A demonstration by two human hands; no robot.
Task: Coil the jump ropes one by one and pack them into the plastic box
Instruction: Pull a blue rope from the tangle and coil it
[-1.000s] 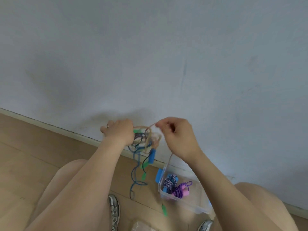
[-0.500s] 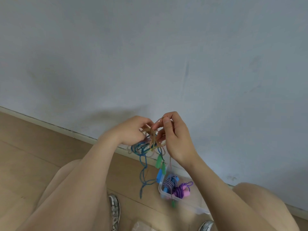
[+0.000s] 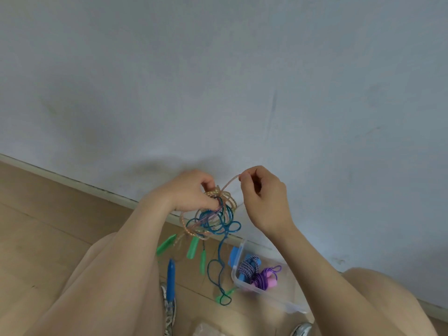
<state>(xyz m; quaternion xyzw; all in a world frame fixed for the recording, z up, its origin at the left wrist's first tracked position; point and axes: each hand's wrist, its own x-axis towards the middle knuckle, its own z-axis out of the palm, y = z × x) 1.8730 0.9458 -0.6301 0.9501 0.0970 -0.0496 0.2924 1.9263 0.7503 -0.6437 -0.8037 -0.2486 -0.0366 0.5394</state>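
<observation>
While the left hand (image 3: pixel 191 192) clamps a bunch of pink rope (image 3: pixel 232 202) tangled with blue rope (image 3: pixel 219 252), the right hand (image 3: pixel 265 200) pinches 1 pink strand above it. Risk: a hard pull tightens the snarl. Blue tail dangles beside the box (image 3: pixel 278 299) and may snag.

A light wooden floor (image 3: pixel 48 238) of long planks was seen, bounded at its far side by a pale skirting board (image 3: pixel 72 180) at the foot of the wall. A clear plastic box (image 3: pixel 271 298) was set on it close to the skirting, at the right, and a striped coiled rope (image 3: pixel 247 265) and a purple coiled rope (image 3: pixel 263 278) were held inside. A left shoe (image 3: pixel 169 309) and a right shoe (image 3: pixel 300 329) were planted on the boards at the lower edge, with a translucent object (image 3: pixel 206 329), too cropped to be identified, laid between them.
</observation>
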